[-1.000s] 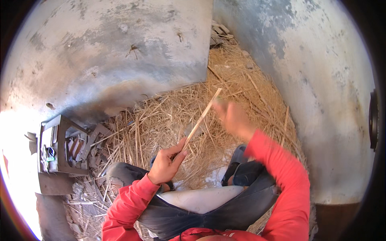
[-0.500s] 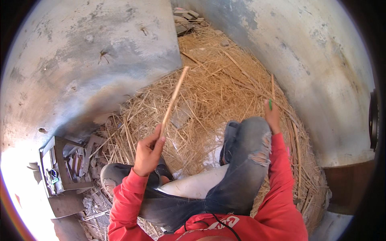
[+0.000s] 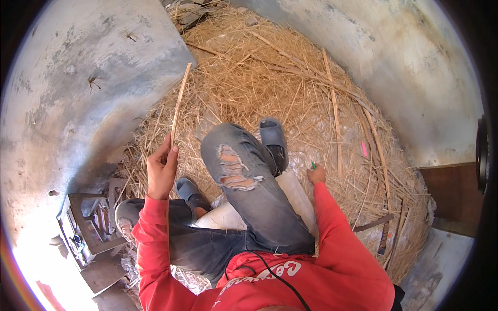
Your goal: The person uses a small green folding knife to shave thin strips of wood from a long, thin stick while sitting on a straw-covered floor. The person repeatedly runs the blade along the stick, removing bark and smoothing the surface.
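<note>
My left hand (image 3: pixel 162 168) is closed around the lower end of a thin, pale bamboo strip (image 3: pixel 181 98). The strip points up and slightly right, over the straw and in front of the grey wall. At the right of my raised knee, my right hand (image 3: pixel 316 175) is closed on a small green thing (image 3: pixel 313 165). Only its short tip shows, so its kind cannot be made out. A second bamboo strip (image 3: pixel 333 111) lies on the straw just beyond my right hand, apart from it.
Loose straw (image 3: pixel 249 83) covers the ground. More long strips (image 3: pixel 377 145) and a pink thing (image 3: pixel 364 149) lie at the right. A wooden frame box (image 3: pixel 93 223) stands at the left. Stained walls (image 3: pixel 104 57) curve around. Between my legs is a pale sack-like thing (image 3: pixel 298 194).
My right hand has drawn back toward me, away from the strip it was at, which now lies on the straw. My right knee has swung left. The view has shifted; my left hand keeps its strip.
</note>
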### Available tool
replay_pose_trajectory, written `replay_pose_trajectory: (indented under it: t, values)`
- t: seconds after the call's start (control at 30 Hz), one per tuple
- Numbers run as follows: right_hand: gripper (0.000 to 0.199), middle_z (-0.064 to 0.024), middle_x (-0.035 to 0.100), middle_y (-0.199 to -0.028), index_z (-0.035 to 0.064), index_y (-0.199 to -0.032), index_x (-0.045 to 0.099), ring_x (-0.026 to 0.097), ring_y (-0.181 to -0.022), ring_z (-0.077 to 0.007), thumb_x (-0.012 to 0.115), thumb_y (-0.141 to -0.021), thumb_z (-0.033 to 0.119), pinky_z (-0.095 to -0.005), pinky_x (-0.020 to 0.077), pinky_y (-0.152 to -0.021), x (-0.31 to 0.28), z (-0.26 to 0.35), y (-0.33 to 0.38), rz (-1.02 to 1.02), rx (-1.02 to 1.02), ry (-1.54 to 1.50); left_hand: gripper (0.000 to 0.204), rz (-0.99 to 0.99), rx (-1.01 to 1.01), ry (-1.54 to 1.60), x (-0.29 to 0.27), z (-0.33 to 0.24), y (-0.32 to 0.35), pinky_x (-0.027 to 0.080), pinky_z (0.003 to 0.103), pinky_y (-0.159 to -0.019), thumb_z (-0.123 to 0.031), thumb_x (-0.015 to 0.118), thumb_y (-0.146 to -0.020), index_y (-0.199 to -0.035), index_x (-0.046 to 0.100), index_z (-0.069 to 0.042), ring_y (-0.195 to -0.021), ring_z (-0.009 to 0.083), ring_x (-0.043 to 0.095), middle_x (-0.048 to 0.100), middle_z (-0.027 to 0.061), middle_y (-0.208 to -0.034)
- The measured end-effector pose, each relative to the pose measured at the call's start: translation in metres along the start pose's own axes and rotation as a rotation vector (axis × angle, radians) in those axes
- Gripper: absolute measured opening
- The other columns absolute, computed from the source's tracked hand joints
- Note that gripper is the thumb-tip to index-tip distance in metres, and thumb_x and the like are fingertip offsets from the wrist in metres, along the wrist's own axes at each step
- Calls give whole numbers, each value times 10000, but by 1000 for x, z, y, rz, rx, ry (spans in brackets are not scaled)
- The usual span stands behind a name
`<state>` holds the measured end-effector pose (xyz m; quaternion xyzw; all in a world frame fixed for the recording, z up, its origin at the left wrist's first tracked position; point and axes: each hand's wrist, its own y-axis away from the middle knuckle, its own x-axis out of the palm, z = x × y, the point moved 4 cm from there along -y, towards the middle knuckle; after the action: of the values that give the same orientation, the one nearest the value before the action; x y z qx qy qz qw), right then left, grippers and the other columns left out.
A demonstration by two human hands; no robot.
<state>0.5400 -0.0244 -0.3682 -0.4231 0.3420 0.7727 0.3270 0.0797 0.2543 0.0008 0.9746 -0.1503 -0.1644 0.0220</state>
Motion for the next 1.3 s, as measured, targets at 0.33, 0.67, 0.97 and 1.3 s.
replay_pose_trajectory:
  t: [0.33,0.67,0.97,1.3]
  values:
    - [385,-224,735,-1050,89,-1116,723,708,-1004,-409,794,-829,337,-512,562,-866,40,60,10,208,-163,58,511,2,5,0,9,7,-1,343,206,-545,-139,642,-1033,-1490,497,39,-632,22,425,511,-73,-776]
    - [439,-270,723,-1094,10,-1096,714,704,-1040,-441,769,-832,356,-539,561,-883,81,40,-3,340,-136,250,510,2,16,51,5,5,4,334,200,-541,-133,623,-1040,-1499,484,40,-623,15,415,509,-81,-782]
    - [339,-230,744,-937,-37,-989,732,733,-818,-359,787,-845,265,-471,567,-736,47,42,0,304,63,-86,508,-20,7,30,-2,2,9,334,196,-542,-140,631,-1038,-1494,494,36,-633,13,422,537,-76,-815]
    - [170,55,497,-669,59,-943,691,401,-520,-66,812,-837,114,-242,290,-480,24,30,5,988,352,-1082,507,-28,-9,45,-9,5,10,331,197,-541,-135,636,-1037,-1490,497,41,-628,15,423,553,-67,-828]
